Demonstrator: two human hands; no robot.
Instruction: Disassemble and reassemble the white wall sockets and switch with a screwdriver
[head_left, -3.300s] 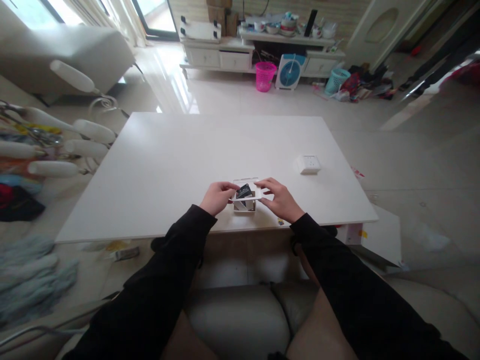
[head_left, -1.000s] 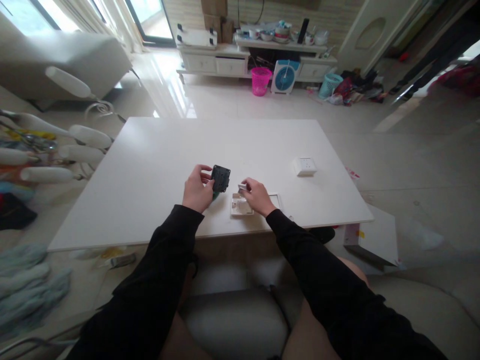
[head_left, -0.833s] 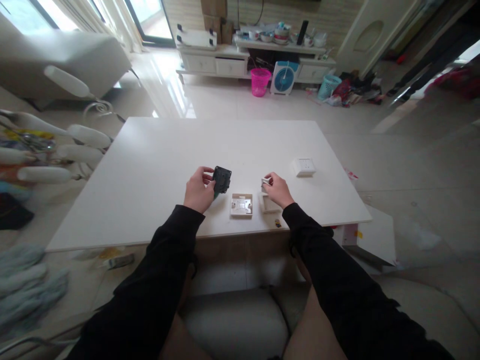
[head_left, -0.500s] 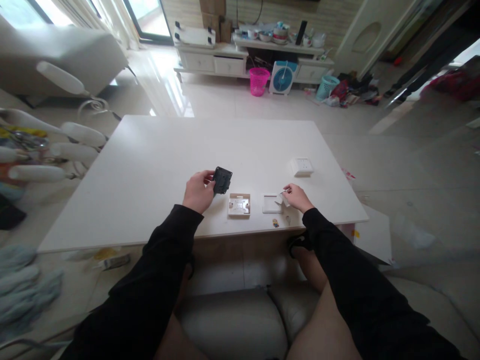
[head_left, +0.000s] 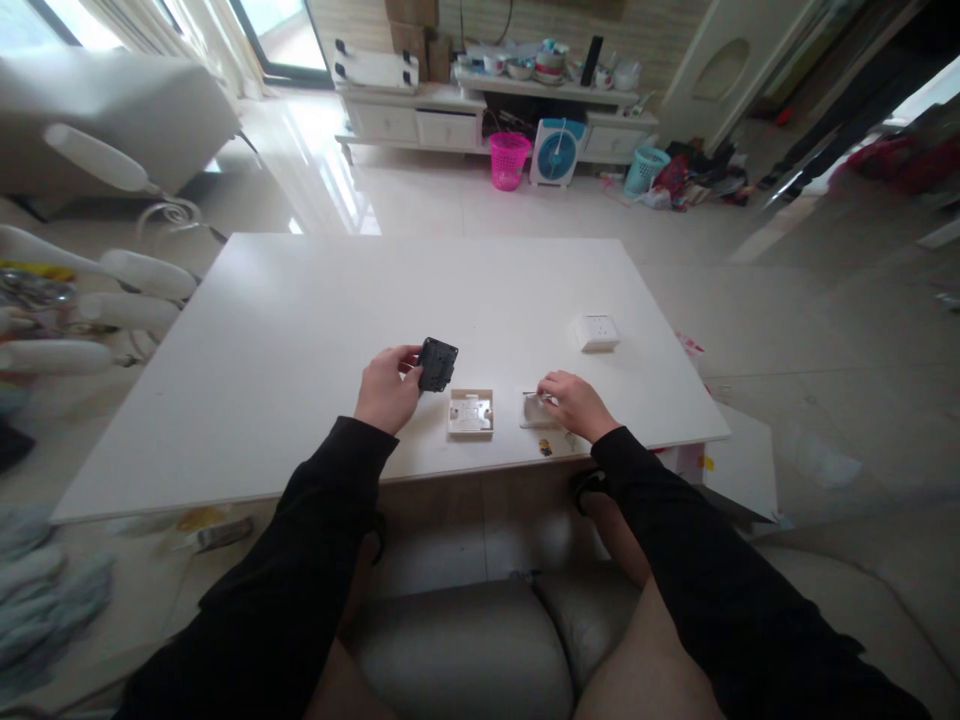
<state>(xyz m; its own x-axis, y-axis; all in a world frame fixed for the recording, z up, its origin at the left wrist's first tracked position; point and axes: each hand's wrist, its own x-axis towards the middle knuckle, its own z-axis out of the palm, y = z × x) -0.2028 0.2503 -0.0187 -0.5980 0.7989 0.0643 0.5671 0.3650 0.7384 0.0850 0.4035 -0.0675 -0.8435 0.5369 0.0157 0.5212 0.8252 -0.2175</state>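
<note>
Between the thumb and fingers of my left hand (head_left: 390,388) is a black socket module (head_left: 437,364), tilted up above the table, its moulded back toward me. Just below it a white wall-mount back box (head_left: 471,412) lies with its hollow side up. My right hand (head_left: 576,402) is closed over the right part of a flat white frame (head_left: 531,412); its fingertips hide whatever they pinch. A small yellow and blue figure (head_left: 545,448) lies near the front edge, with a small pale item (head_left: 571,441) beside it. Farther right stands an assembled white socket (head_left: 598,332).
The white table (head_left: 337,300) ends close to my knees. A white metal rack with padded arms (head_left: 135,270) stands to the left. Beyond the table are a pink basket (head_left: 509,162), a blue fan (head_left: 556,153) and a low cabinet (head_left: 386,122).
My right hand has moved left, over the white frame; the small whitish piece it held is now mostly hidden. My left hand still holds the black module. The whole view has shifted slightly.
</note>
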